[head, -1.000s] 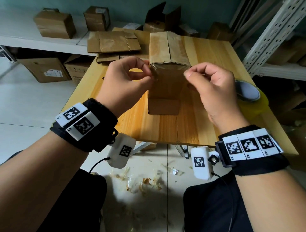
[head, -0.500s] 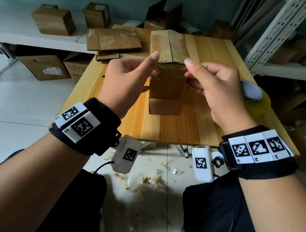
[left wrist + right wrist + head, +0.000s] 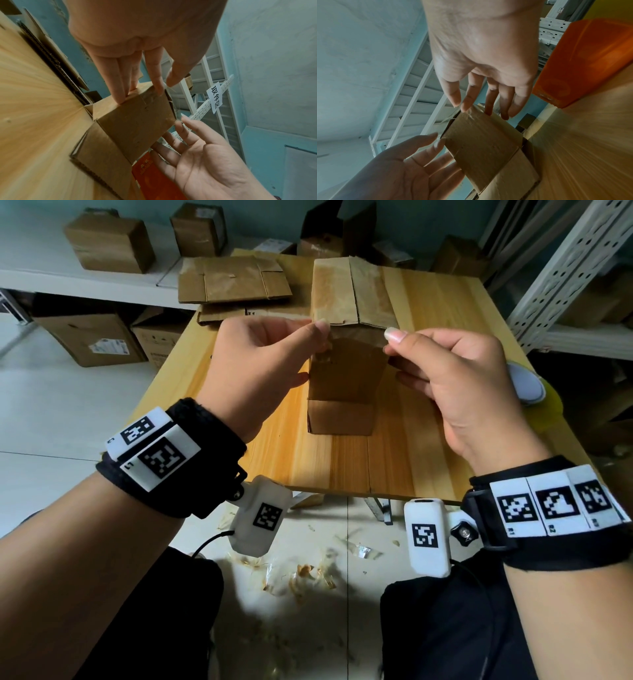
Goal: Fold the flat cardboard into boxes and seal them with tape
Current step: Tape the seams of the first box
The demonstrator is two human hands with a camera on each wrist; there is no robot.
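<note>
A brown cardboard box [image 3: 342, 378] stands upright on the wooden table [image 3: 428, 440], top flaps folded shut. My left hand [image 3: 267, 361] is at its near top-left corner and my right hand [image 3: 459, 378] at the near top-right corner. In the left wrist view the box [image 3: 137, 121] has a clear tape strip [image 3: 176, 112] along its top edge, and my left thumb and forefinger pinch one end. The other left fingers lie straight against the side. In the right wrist view my right thumb and forefinger pinch the film at the other corner of the box [image 3: 481, 139].
A tape roll [image 3: 534, 402] lies at the table's right edge, close behind my right hand. Flat cardboard sheets [image 3: 233, 282] are stacked at the far left of the table. Finished boxes [image 3: 109, 244] sit on a white shelf behind. A metal rack [image 3: 565, 268] stands at the right.
Both hands uncurled from the box's upper front. Their thumbs now lie along the near top edge at the two corners. The box has not moved.
</note>
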